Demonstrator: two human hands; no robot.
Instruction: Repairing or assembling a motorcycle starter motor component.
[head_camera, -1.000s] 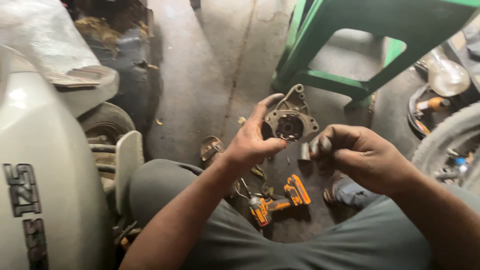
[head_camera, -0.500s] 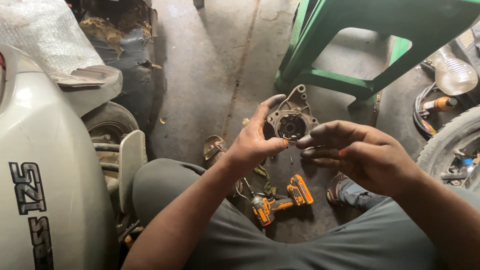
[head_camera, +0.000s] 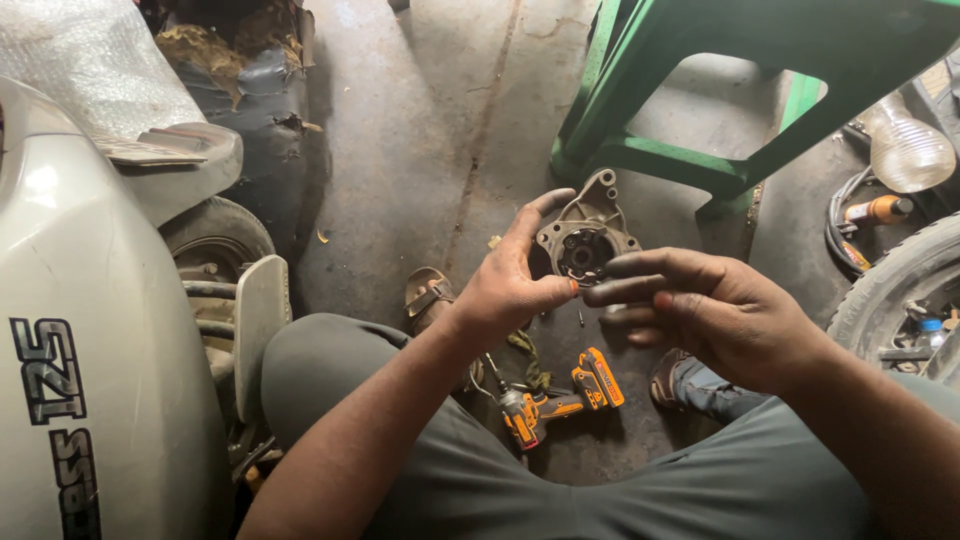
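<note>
The left hand (head_camera: 510, 285) has its thumb and fingers pinched round the lower left edge of a grimy grey metal engine cover (head_camera: 585, 238), the forefinger stretched up along its rim, so the casting is held face-on above the concrete floor (head_camera: 420, 150). The right hand (head_camera: 710, 310) sits just right of the cover, holding nothing that I can see; its oil-blackened fingers (head_camera: 640, 268) lie loosely extended and close together, tips almost touching the cover's right edge and the left thumb. Whether they actually touch the metal I cannot tell.

Straight below the cover, on the floor between the person's knees, lies an orange and black cordless impact driver (head_camera: 560, 395). Just left of and below the cover a sandalled foot (head_camera: 430, 297) rests on the concrete. Above and to the right of the cover stands a green stool (head_camera: 690, 165), its legs close behind the casting. Far left of the cover is a white scooter body (head_camera: 90, 380), with its small wheel (head_camera: 220, 235) beside it. At the right edge, well apart from the cover, is a tyre (head_camera: 900, 290).
</note>
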